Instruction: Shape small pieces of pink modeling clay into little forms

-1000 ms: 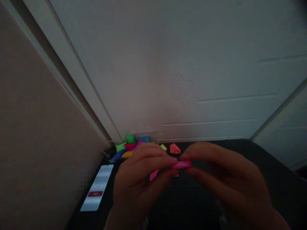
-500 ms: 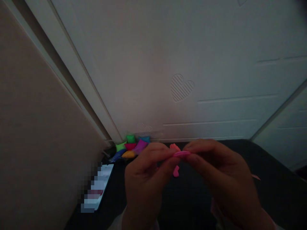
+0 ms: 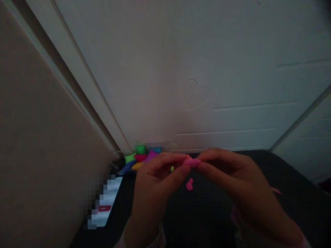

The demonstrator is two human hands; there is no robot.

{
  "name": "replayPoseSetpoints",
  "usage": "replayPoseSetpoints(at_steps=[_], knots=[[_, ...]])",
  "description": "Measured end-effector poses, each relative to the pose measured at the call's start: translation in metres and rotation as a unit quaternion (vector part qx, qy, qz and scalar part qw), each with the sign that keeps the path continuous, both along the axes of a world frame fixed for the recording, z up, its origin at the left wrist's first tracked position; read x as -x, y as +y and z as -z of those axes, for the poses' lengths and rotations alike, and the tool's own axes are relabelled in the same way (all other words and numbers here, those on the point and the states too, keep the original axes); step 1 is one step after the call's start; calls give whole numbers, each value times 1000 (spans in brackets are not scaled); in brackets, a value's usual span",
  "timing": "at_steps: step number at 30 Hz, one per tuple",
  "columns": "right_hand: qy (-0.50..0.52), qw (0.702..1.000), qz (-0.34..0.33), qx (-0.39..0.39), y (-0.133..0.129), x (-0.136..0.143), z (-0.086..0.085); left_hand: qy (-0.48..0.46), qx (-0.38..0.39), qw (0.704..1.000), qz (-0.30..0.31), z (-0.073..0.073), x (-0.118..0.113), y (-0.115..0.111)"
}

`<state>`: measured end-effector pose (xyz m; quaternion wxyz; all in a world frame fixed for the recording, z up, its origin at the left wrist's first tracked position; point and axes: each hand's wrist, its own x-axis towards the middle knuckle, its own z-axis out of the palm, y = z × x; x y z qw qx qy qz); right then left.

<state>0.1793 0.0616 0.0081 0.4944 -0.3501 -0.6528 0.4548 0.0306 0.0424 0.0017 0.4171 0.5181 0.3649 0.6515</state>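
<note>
A small flat piece of pink modelling clay (image 3: 192, 163) is held up between both hands over the dark table. My left hand (image 3: 157, 191) pinches its left end between thumb and forefinger. From the other side, my right hand (image 3: 238, 182) pinches the right end the same way. Beyond the fingertips an orange-pink bit (image 3: 188, 157) shows, mostly hidden. A separate pink lump (image 3: 189, 185) lies on the table between my hands. Through the gap in my left hand a small yellow-green thing (image 3: 172, 169) is visible.
Several coloured packets (image 3: 141, 157) are heaped at the back left against the white panel (image 3: 155, 69). A lit phone or tablet (image 3: 108, 203) lies at the left edge of the dark table (image 3: 199, 217). To the right, a thin pink strip (image 3: 276, 190) shows past my right hand.
Both hands have shifted slightly left with the pink clay, which is turned a little and shows a broader face. The yellow-green thing has come into view.
</note>
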Motion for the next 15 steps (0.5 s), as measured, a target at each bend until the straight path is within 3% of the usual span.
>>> replayPoseSetpoints(at_steps=[10, 15], knots=[[-3, 997, 22, -71, -2, -5, 2, 90, -61, 993, -54, -5, 4, -4], [31, 992, 23, -118, -5, 2, 8, 51, -82, 993, -73, 3, -5, -7]])
